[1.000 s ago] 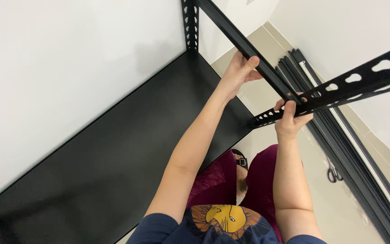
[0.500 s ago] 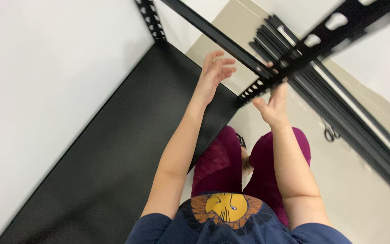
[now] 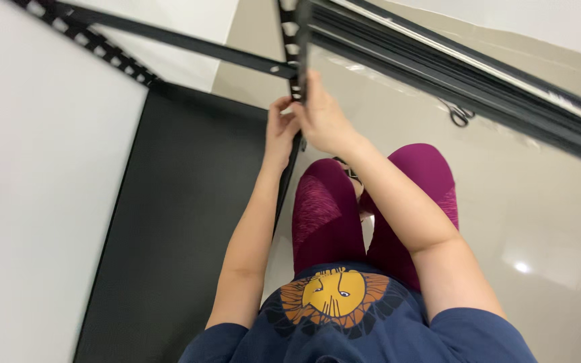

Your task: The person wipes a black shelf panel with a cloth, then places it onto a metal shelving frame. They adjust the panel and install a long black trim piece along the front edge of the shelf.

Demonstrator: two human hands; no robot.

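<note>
A black metal rack stands against the white wall. Its slotted upright post [image 3: 293, 40] rises toward me at the front corner, and a black crossbeam [image 3: 189, 44] joins it from the left. My left hand [image 3: 280, 128] grips the post just under that joint. My right hand [image 3: 324, 121] wraps the same post from the right, with its fingers reaching up along it. The two hands touch each other. Below them lies the rack's black shelf panel [image 3: 183, 215]. My legs in magenta trousers stand beside the shelf's front edge.
A bundle of long black metal bars [image 3: 479, 74] lies on the beige tiled floor [image 3: 539, 222] to the right. A pair of scissors [image 3: 460, 115] lies beside it. Another slotted post [image 3: 95, 40] stands at the back left against the wall.
My hands have left the angled beams and come together on the corner post. The view has swung, so the rack sits further left and the floor bars higher up.
</note>
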